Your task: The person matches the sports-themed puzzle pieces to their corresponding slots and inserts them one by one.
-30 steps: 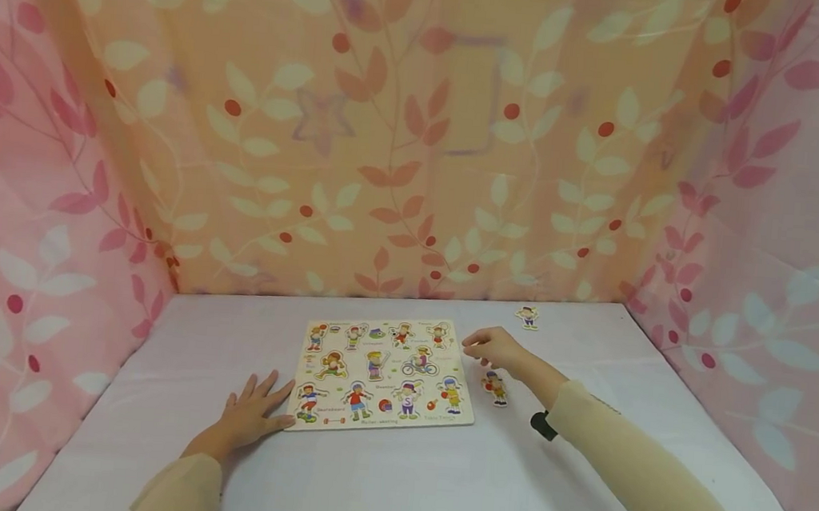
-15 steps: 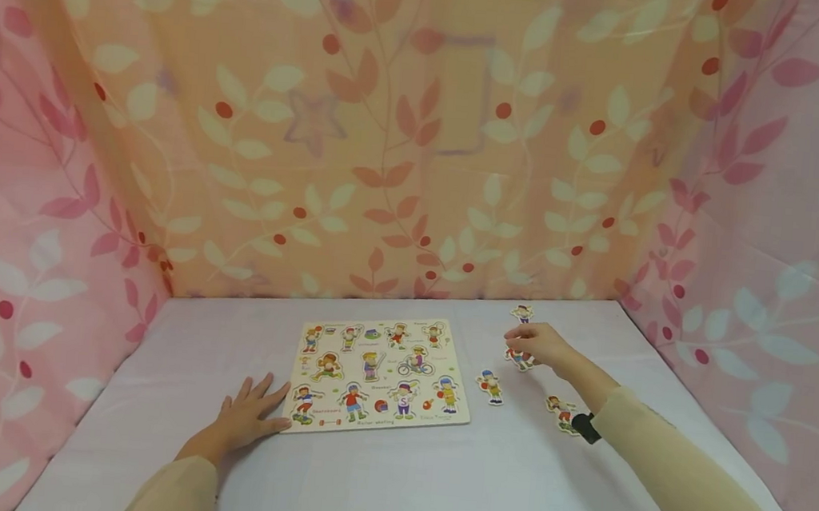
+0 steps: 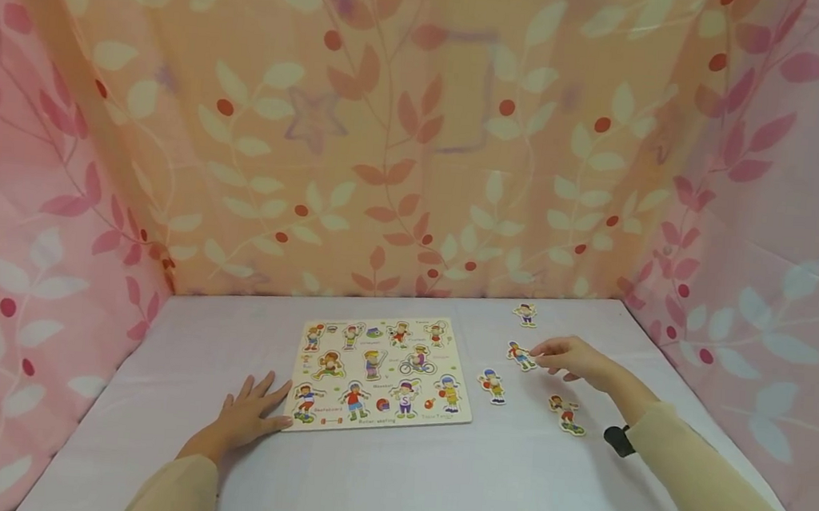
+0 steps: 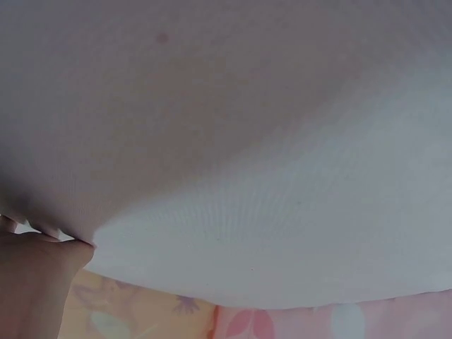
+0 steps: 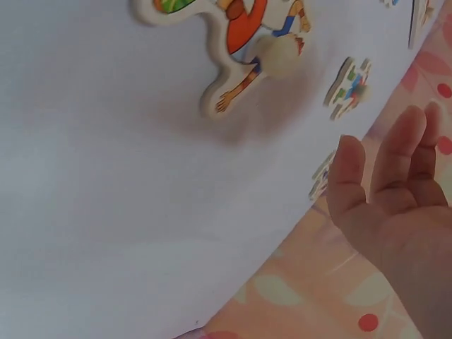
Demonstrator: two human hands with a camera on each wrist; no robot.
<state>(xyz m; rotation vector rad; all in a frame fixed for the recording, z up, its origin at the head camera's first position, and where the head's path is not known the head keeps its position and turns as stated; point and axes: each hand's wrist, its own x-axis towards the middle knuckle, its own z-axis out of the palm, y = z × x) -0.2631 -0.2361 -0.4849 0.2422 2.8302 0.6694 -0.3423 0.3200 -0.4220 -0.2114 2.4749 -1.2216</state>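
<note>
A wooden peg puzzle board [image 3: 386,404] printed with sporting children lies flat on the table. My left hand [image 3: 247,413] rests spread on the cloth at its left edge, thumb at the lower left corner; the left wrist view shows only part of this hand [image 4: 39,275]. Right of the board, my right hand [image 3: 578,361] hovers with loosely bent fingers beside a roller-skater puzzle piece [image 3: 520,356]. In the right wrist view nothing sits between its fingers [image 5: 401,152]. A skateboarder piece [image 3: 567,416] lies below this hand, its round knob [image 5: 281,56] showing up close.
A blue-capped child piece [image 3: 492,386] lies just right of the board. Farther back is a piece with a purple-trousered child [image 3: 525,315]. White cloth [image 3: 377,485] covers the table, and patterned curtains [image 3: 405,127] enclose its back and sides.
My right hand has moved right, away from the board, uncovering the skateboarder and roller-skater pieces. My left hand stays at the board's corner.
</note>
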